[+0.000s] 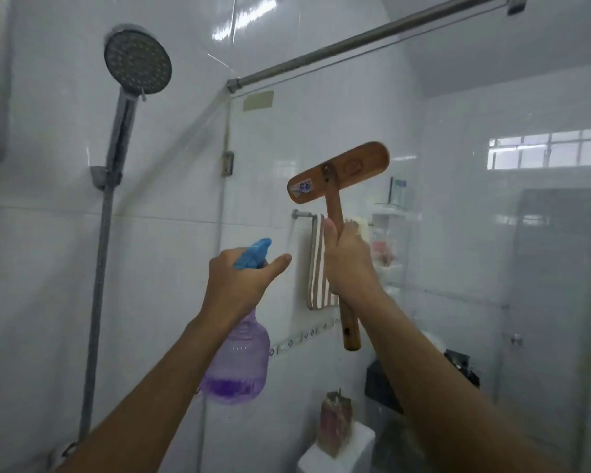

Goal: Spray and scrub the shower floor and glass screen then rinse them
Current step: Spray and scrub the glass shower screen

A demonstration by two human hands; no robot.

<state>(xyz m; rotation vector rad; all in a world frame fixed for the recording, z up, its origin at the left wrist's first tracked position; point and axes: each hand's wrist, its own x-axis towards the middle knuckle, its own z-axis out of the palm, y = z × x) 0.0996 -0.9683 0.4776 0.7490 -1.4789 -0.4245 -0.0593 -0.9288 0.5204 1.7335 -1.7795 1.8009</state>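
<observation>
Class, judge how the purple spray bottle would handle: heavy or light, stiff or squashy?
Probably light: the spray bottle holds liquid only near its bottom. That liquid would likely slosh when swung. Its clear plastic may flex if the left hand squeezes.

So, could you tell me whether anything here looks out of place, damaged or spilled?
Nothing looks spilled or broken. The one thing that stands out is the spray bottle in the left hand: only a shallow layer of purple liquid shows at its bottom. The right hand holds the wooden brush tilted.
</observation>
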